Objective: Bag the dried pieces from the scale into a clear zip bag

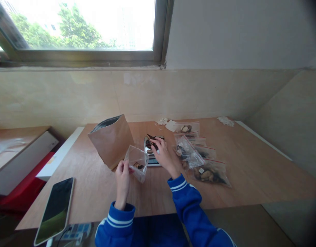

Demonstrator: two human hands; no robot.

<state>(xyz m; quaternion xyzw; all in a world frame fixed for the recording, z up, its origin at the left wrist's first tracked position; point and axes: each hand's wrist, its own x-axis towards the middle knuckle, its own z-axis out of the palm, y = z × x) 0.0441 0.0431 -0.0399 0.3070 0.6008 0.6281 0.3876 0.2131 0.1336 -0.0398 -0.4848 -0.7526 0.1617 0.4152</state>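
Note:
My left hand (pixel 122 178) is closed on the edge of a clear zip bag (pixel 141 176), its mouth apart and tilted up. Inside lie a few brown dried slices (pixel 138 165). My right hand (pixel 161 152) reaches over a small digital scale (pixel 154 162), its bent fingers closed around dark dried slices (pixel 152 141) heaped on the scale. Part of the heap is hidden behind those fingers. A large brown paper bag (pixel 113 142) stands open, leaning, just behind my left hand.
Several filled zip bags (pixel 209 173) lie overlapping to the right of the scale. White scraps (pixel 163 121) and a white paper (pixel 170 125) sit at the back, another crumpled white piece (pixel 225 121) at back right. A tablet (pixel 56 209) lies at the table's left front edge.

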